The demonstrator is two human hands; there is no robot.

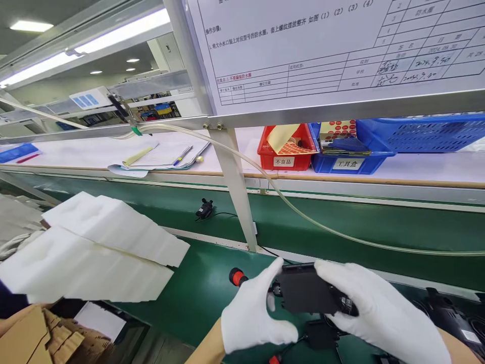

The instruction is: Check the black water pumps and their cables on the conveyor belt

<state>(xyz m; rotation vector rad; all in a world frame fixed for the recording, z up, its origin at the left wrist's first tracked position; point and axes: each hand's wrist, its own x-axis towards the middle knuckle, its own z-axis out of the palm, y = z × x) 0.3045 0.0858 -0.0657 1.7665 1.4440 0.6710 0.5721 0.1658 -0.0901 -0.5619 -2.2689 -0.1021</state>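
Both of my hands wear white gloves and grip a small black pump-like device (305,290) just above the green belt (200,288). My left hand (253,316) pinches its left end, thumb up along the side. My right hand (373,308) wraps over its right end. A port with a red-orange cap (238,277) sticks out to the left of the device. Thin black wires (303,344) hang below it.
White foam sheets (94,253) lie at left over an open cardboard box (45,333). A small black part (204,209) rests on the far belt. A clear hose (303,215) crosses the frame post (235,187). Red bin (284,162), blue bin (346,164) and papers (162,154) sit on the shelf.
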